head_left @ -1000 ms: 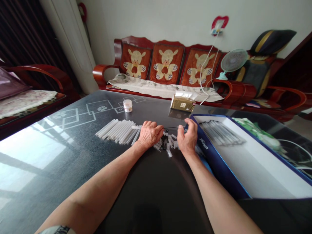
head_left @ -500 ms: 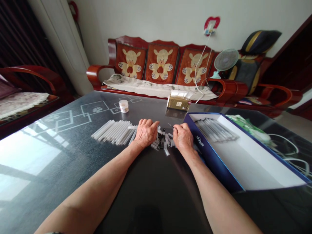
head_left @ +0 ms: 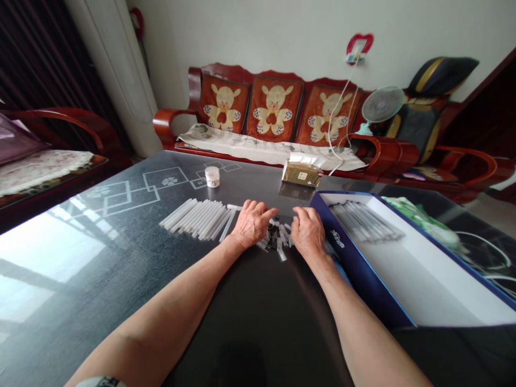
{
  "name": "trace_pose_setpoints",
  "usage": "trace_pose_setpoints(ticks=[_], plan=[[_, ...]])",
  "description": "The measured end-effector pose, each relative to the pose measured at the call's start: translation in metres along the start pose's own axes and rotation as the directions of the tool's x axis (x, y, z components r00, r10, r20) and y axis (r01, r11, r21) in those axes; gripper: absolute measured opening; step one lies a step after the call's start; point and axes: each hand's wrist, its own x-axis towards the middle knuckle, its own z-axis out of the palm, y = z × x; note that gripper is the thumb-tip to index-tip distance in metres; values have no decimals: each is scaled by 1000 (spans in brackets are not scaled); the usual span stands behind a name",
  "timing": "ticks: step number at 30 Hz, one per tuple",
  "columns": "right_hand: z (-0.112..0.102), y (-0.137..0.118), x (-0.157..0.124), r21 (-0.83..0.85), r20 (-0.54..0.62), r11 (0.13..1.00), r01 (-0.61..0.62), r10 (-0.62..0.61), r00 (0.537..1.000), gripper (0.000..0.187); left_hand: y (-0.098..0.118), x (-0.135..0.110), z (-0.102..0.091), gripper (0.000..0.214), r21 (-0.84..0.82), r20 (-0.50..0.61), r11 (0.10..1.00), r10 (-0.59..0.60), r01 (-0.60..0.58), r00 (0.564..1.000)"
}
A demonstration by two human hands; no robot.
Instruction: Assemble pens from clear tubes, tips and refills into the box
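Left hand [head_left: 253,223] lies open, palm down, just left of a small heap of clear plastic tubes with black ends [head_left: 276,237]; right hand [head_left: 307,232] curls beside it, any grip hidden. Long frosted plastic tubes [head_left: 197,219] lie farther left, a blue-edged white box [head_left: 358,269] right.

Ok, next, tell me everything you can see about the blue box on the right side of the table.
The blue box is open and shallow, with dark blue outer walls, a white interior and white lettering on its near wall. It looks like card. It sits on the dark glass tabletop, angled across the table's right side. Clear plastic tubes lie side by side in a bundle inside it, towards the far end. The person's right hand is close to its left wall, apparently not touching.
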Motion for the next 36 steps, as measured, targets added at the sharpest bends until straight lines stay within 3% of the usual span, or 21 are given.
trace_pose_setpoints(ticks=[3,6,8,10,13,15,18,22,24,28,31,36], plan=[[4,-3,1,253,-41,967,3,7,999,29,1,2,-2,34,-63,-57,995,78,-82,995],[6,-7,3,512,18,843,-164,181,983,25,7,6,-7,32,-173,-156,968,153,-179,976],[6,-9,5,690,154,636,-346,338,928,24,16,8,-11,31,-256,-210,937,185,-237,960],[5,-10,8,810,330,325,-488,436,837,26,26,10,-15,29,-329,-235,896,227,-297,945],[2,-12,15,826,533,-106,-554,465,707,27,42,10,-18,25,-397,-233,841,295,-368,927],[-1,-13,20,795,599,-269,-544,489,634,22,49,9,-18,22,-416,-225,817,333,-399,916],[-4,-11,25,779,626,-400,-483,543,560,15,50,7,-16,20,-415,-220,813,345,-408,912],[-5,-6,27,790,613,-433,-433,573,544,18,40,4,-10,28,-334,-228,896,226,-294,947],[-5,-6,25,819,574,-379,-432,580,578,21,33,2,-8,33,-242,-193,957,117,-163,974],[-5,-11,22,861,501,-246,-445,561,659,31,26,3,-7,31,-20,1,997,-76,76,997],[-5,-17,20,871,474,-164,-464,535,700,35,27,4,-8,31,70,87,988,-144,139,986],[-2,-27,17,865,481,-138,-483,504,717,39,33,4,-9,32,62,75,978,-204,200,976]])
